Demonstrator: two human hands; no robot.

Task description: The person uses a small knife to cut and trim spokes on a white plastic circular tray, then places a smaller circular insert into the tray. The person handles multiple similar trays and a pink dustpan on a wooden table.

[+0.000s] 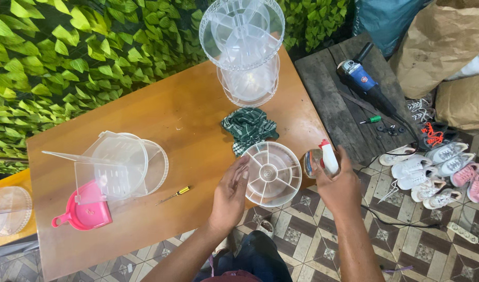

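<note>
The left hand (231, 196) is open, and its fingers touch the left rim of a round clear tray (273, 173) with compartments. This tray lies at the near edge of the wooden table (187, 125), partly over the edge. The right hand (339, 184) is closed around a small clear bottle (323, 159) with a white and red top, just beside the tray on its right. Behind the tray lies a green checked cloth (249, 128), and further back stands a tall clear round stand (244, 49). On the left part of the table are clear plastic parts (116, 167), a pink dustpan (85, 211) and a small screwdriver (174, 195). Several shoes (438, 169) lie on the tiled floor (302, 240) at the right.
</note>
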